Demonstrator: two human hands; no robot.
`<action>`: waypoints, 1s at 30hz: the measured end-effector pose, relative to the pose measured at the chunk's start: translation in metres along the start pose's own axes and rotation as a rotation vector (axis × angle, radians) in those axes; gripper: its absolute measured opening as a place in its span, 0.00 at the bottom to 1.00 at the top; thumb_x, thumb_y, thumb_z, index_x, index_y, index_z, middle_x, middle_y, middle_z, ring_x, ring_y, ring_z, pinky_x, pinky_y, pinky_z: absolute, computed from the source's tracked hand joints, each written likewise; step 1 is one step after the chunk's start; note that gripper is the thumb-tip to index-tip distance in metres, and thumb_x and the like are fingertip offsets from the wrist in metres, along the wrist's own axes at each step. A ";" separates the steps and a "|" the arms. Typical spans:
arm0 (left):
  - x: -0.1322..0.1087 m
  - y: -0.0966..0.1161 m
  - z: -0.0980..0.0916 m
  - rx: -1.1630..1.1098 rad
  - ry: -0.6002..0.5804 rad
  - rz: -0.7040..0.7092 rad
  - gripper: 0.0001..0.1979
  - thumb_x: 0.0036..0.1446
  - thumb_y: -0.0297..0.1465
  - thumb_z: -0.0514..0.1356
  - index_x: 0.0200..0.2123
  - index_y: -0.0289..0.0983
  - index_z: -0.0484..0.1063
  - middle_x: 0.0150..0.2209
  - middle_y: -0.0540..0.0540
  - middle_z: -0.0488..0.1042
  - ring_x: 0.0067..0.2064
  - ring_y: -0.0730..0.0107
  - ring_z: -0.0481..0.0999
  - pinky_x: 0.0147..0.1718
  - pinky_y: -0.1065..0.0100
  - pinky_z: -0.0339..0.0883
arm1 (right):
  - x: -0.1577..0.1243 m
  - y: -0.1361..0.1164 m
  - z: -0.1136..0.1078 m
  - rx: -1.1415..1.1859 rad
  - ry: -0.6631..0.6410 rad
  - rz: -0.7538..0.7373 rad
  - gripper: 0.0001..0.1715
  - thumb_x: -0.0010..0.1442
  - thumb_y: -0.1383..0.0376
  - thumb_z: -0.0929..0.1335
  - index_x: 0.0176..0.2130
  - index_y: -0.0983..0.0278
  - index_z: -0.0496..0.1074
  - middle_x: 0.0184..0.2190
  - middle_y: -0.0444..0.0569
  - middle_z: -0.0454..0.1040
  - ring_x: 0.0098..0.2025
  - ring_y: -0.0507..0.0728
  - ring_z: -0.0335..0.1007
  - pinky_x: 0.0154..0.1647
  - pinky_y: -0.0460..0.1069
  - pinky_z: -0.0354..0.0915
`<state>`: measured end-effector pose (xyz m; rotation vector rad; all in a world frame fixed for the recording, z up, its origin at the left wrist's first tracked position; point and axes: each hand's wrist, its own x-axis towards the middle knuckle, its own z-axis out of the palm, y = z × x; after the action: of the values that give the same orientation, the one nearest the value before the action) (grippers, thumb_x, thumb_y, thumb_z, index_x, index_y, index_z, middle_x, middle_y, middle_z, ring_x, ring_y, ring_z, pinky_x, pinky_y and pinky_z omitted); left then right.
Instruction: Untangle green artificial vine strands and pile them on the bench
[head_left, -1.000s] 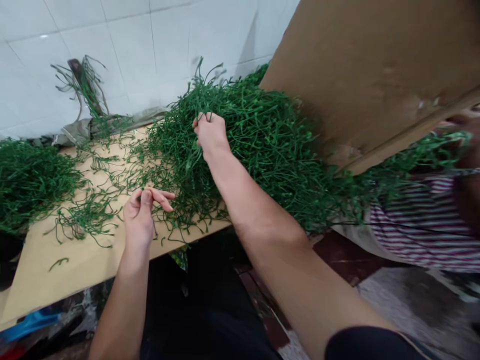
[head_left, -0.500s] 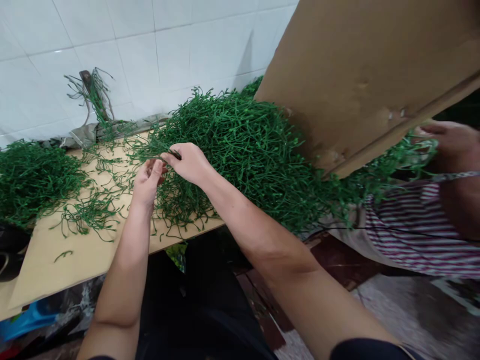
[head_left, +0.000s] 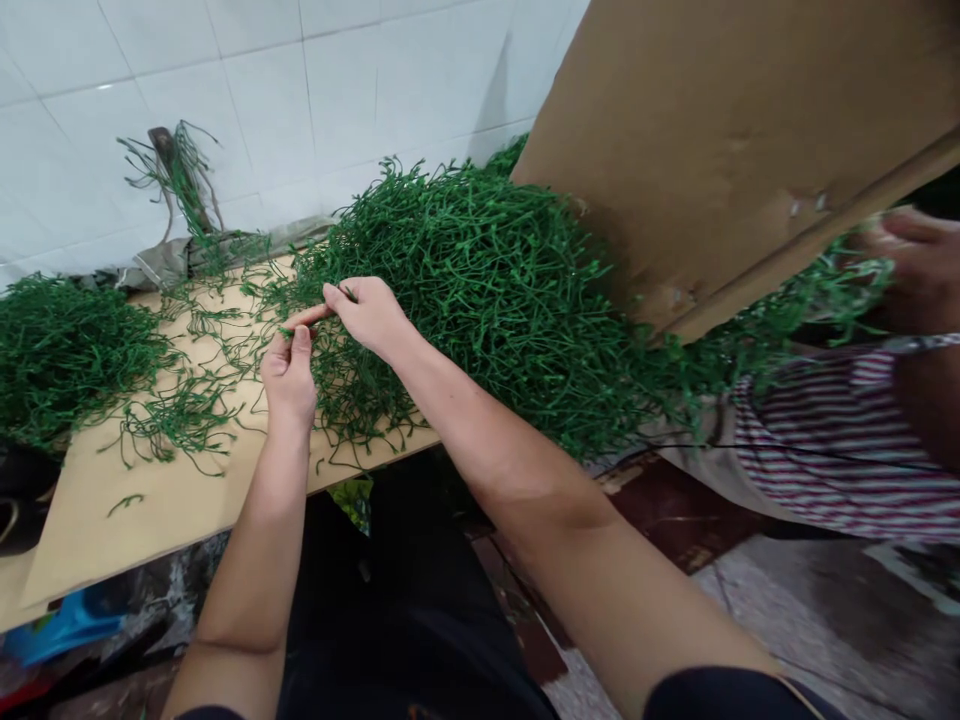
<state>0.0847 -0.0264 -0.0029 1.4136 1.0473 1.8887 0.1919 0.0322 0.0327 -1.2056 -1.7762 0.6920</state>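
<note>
My right hand (head_left: 369, 316) is closed in a pinch, with a small dark green piece, seemingly a stem, showing between thumb and forefinger. Just left of it my left hand (head_left: 289, 378) is closed with the thumb raised. Its forefinger reaches toward the right hand's fingertips, and a bit of green shows at its fingers, too small to make out fully. Behind and right of both hands rises a large heap of thin green stems with small knobbed tips (head_left: 480, 280). Loose stems (head_left: 180, 420) lie scattered on the tan board (head_left: 150, 530) to the left.
A second green heap (head_left: 67, 360) sits at the far left. A large brown cardboard sheet (head_left: 720, 150) leans over the right. Another person's hand (head_left: 911, 265) is among stems beyond it. More stems hang on a brown upright piece (head_left: 169, 165) by the tiled wall (head_left: 255, 110).
My hands have drawn slightly apart, and the left forefinger is now stretched toward the right hand. The view has shifted a little. The other person's hand has moved slightly right.
</note>
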 end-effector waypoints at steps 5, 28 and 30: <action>-0.003 -0.001 0.002 -0.095 -0.056 0.060 0.15 0.54 0.42 0.57 0.26 0.36 0.73 0.32 0.47 0.74 0.25 0.80 0.65 0.24 0.74 0.59 | 0.013 -0.007 0.010 0.117 -0.010 0.075 0.20 0.60 0.60 0.60 0.21 0.66 0.65 0.15 0.40 0.53 0.20 0.48 0.50 0.25 0.46 0.47; -0.007 0.028 -0.005 -0.283 0.194 -0.311 0.21 0.49 0.43 0.61 0.18 0.35 0.58 0.17 0.55 0.60 0.14 0.87 0.46 0.12 0.76 0.36 | 0.058 0.001 0.025 0.035 0.036 0.222 0.20 0.57 0.56 0.63 0.19 0.64 0.61 0.16 0.41 0.56 0.21 0.48 0.51 0.27 0.46 0.51; -0.011 0.029 -0.016 -0.282 0.210 -0.315 0.21 0.47 0.44 0.62 0.18 0.35 0.59 0.16 0.54 0.61 0.14 0.86 0.50 0.12 0.76 0.40 | 0.059 0.008 0.007 0.074 0.133 0.256 0.21 0.57 0.57 0.63 0.19 0.64 0.59 0.15 0.39 0.54 0.20 0.47 0.48 0.26 0.46 0.50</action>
<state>0.0736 -0.0556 0.0135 0.8529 0.9866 1.8864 0.1801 0.0900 0.0429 -1.4085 -1.4896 0.7975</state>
